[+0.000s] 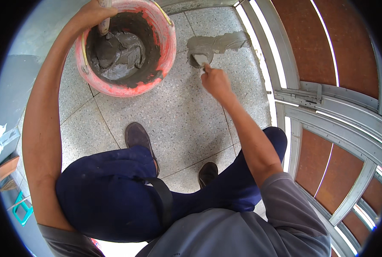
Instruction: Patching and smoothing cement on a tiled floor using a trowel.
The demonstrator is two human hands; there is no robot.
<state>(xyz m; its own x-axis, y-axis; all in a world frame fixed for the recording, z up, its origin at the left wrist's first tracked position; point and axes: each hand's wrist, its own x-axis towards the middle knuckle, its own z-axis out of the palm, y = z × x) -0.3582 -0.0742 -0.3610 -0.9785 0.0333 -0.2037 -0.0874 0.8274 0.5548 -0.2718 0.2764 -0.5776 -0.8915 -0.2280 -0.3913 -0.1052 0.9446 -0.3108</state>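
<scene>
A red and pink bucket (168, 55) with a yellow handle holds wet grey mortar (116, 58). At its upper left rim, my left hand (92, 15) is closed on a pale tool handle (104, 23) whose lower end reaches into the bucket. To the bucket's right, my right hand (215, 83) grips a small flat scraper (200, 60), its blade down in a patch of mortar (216, 42) spread on the speckled tile floor (169, 120). That patch runs toward the doorframe on the right.
Metal gate frames with brown panels (323, 38) line the right side. At the left are a grey wall (17, 73), a terracotta-coloured object (6, 167) and a teal plastic stool (23, 207). My bent legs and dark shoes (137, 137) occupy the lower middle.
</scene>
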